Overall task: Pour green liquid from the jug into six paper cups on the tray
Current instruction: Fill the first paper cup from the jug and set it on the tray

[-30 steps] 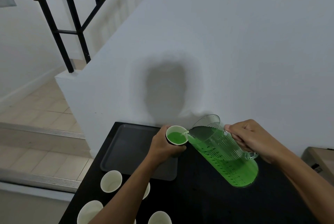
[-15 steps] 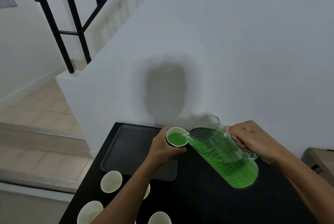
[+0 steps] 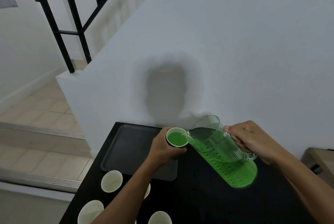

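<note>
A clear ribbed jug [image 3: 224, 155] of green liquid is tilted to the left, its handle gripped by my right hand [image 3: 253, 140]. Its spout touches the rim of a paper cup [image 3: 176, 137] that is nearly full of green liquid. My left hand [image 3: 162, 148] holds this cup from the left, lifted over the right end of the dark grey tray [image 3: 126, 149]. The tray bed carries no cups. Several empty white paper cups stand on the black table [image 3: 198, 202] in front of the tray, such as one cup [image 3: 111, 181], another [image 3: 90, 212] and a third [image 3: 160, 218].
A white wall rises right behind the table. To the left the table edge drops to tiled steps [image 3: 36, 151] and a black stair railing [image 3: 72, 24]. A cardboard box [image 3: 319, 162] sits at the far right.
The green level in the held cup has risen while the jug stays tilted at its rim. Both hands have hardly moved.
</note>
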Available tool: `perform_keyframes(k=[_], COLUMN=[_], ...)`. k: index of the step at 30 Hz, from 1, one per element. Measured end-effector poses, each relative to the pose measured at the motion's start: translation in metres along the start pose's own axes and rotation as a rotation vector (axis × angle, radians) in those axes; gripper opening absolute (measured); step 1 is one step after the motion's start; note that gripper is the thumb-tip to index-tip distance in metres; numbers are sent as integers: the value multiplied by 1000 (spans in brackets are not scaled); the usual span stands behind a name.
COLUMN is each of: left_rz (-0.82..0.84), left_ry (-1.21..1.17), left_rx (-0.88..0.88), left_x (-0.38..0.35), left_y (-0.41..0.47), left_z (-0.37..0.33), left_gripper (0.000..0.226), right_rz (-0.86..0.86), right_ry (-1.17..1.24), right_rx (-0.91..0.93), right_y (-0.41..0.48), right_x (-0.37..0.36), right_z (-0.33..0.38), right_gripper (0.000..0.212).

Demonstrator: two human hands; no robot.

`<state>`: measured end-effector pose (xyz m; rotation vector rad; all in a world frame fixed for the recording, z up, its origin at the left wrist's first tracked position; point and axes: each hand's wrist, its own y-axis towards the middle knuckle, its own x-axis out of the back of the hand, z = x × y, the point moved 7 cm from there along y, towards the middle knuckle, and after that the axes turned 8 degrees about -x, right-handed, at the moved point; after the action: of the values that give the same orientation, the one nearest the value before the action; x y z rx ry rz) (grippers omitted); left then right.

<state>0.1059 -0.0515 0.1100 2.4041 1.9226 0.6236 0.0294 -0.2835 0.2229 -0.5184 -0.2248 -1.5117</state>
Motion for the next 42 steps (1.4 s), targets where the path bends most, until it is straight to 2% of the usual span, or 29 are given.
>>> perform_keyframes(k=[14,18,26,35,42], left_rz=[-8,3,0,8,1], left_ry=[16,28,101,169,190], left_rx=[24,20,53,87,130], left_x=[-2,-1,5,13,21], left_y=[0,1,2,-4,-9], left_z=[1,0,6,16,27], left_gripper=[59,64,61,61,62], right_rz=[-136,-214,-406,-647,-739], right_ry=[219,268,365,365,356], right_rx=[-13,-6,-48,-87,-109], right_y=[-3,-3,6,20,31], right_x=[1,4,6,0,-12], right_z=[-24,-33,-57,-95,-118], right_gripper=[53,55,53,50,47])
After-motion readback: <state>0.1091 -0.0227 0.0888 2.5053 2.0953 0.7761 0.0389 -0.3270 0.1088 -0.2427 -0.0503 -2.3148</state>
